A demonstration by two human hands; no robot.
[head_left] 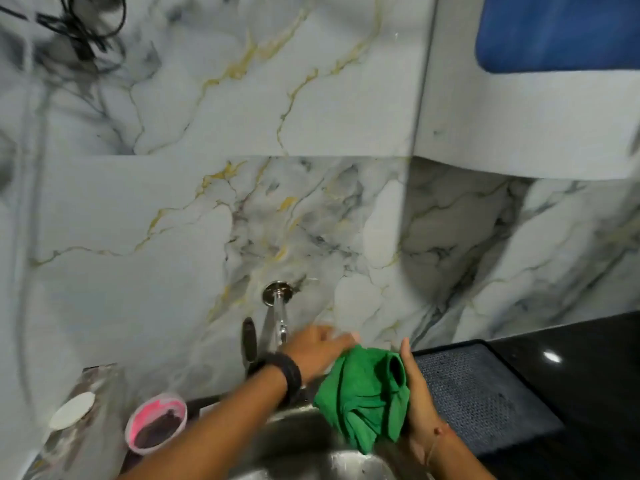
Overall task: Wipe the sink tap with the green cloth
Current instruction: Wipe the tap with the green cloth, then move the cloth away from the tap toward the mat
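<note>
A chrome sink tap (pixel 279 308) comes out of the marble wall and runs down towards the steel sink (pixel 349 464). The green cloth (pixel 363 396) hangs crumpled over the sink, right of the tap. My right hand (pixel 417 389) grips its right side. My left hand (pixel 317 351), a dark band on its wrist, lies against the cloth's upper left edge, just right of the tap's lower end; whether it grips the cloth is blurred. The tap's spout end is hidden behind my left hand.
A dark handle-like object (pixel 249 341) stands just left of the tap. A pink tub (pixel 156 422) and a white soap-like piece (pixel 72 409) sit left of the sink. A dark textured mat (pixel 485 393) lies on the black counter (pixel 588 375) to the right.
</note>
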